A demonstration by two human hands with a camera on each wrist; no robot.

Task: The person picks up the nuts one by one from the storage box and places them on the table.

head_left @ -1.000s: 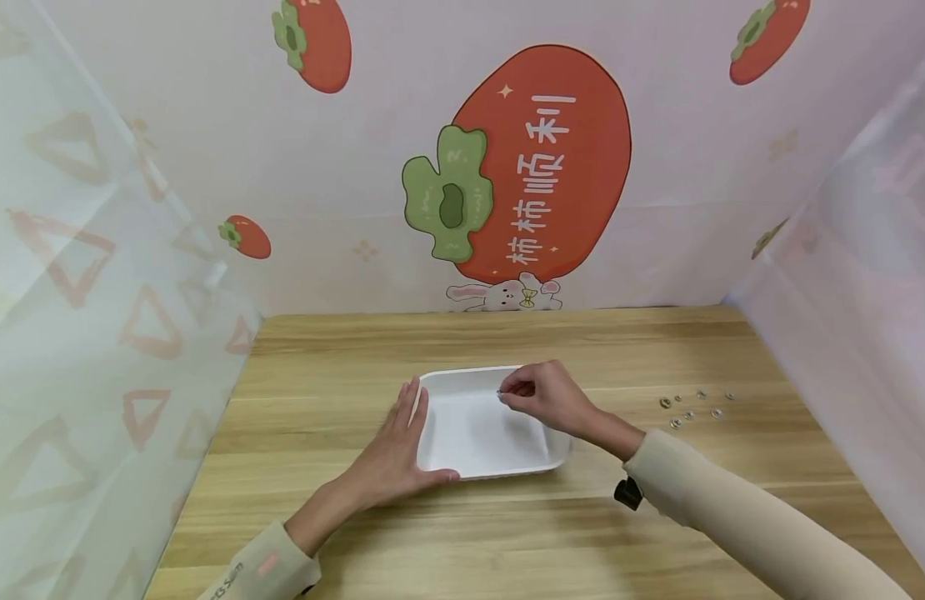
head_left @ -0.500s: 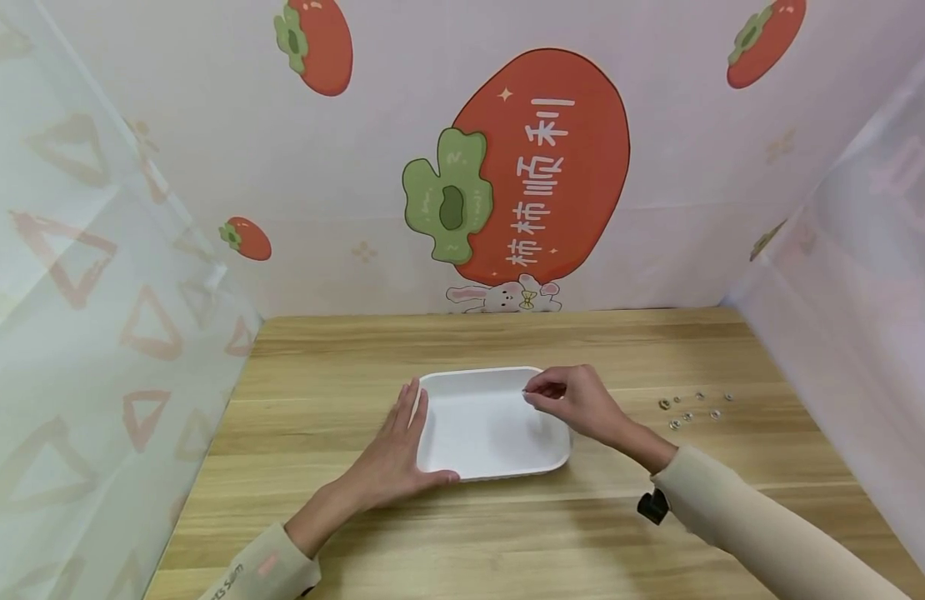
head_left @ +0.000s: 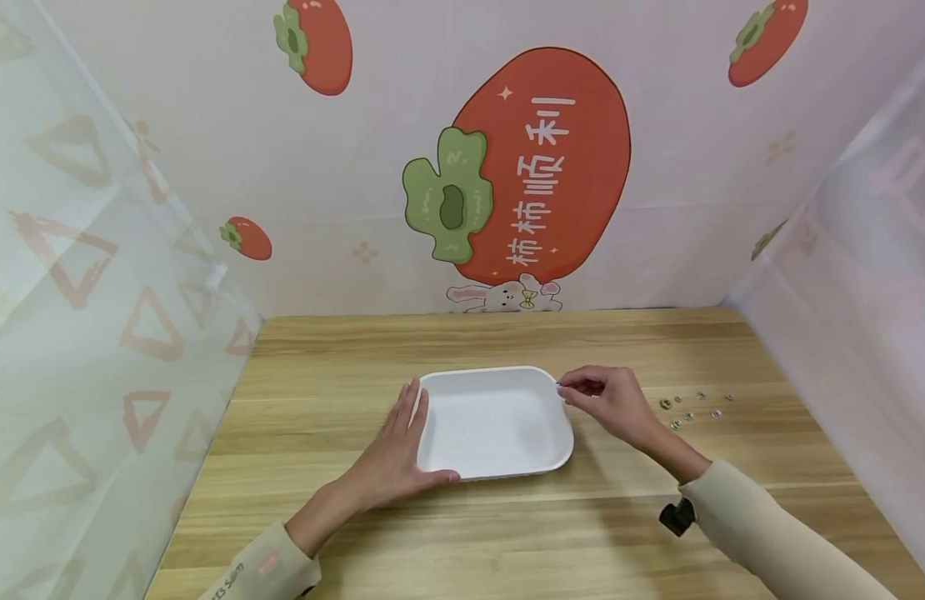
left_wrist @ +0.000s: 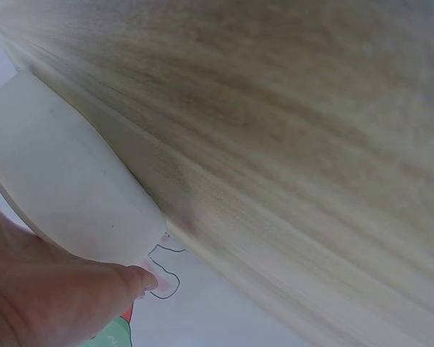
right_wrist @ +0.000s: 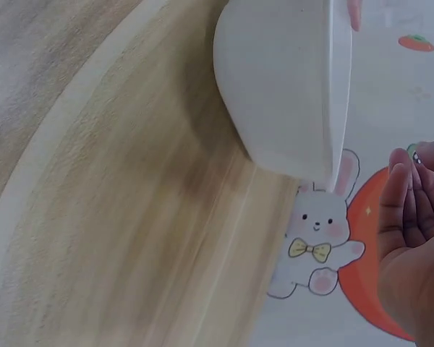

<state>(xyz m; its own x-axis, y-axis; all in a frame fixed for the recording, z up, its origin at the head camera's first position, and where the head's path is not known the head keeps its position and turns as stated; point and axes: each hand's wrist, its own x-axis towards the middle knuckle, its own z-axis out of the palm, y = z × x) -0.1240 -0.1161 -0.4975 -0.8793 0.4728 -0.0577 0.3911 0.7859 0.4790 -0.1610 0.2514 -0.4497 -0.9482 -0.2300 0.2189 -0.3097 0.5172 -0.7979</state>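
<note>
A white rectangular tray [head_left: 485,425] stands on the wooden table. My left hand [head_left: 391,462] rests on its left end, straight fingers along the rim and thumb against the front edge. In the left wrist view that thumb [left_wrist: 94,289] lies along the tray's rim. Near the tray's back right corner, my right hand [head_left: 608,404] pinches a small shiny metal piece [right_wrist: 417,157] between thumb and fingertips. Most of that piece is hidden by the fingers. The tray's inside looks plain white, with nothing visible lying in it.
Several small metal nuts [head_left: 688,416] lie scattered on the table right of my right hand, one of them brass-coloured [head_left: 665,404]. A patterned back wall [head_left: 357,283] and side walls enclose the wooden table [head_left: 507,542].
My right hand has moved right, from over the tray's inside to its back right corner, still pinching the small metal piece. The left hand and the tray have stayed in place.
</note>
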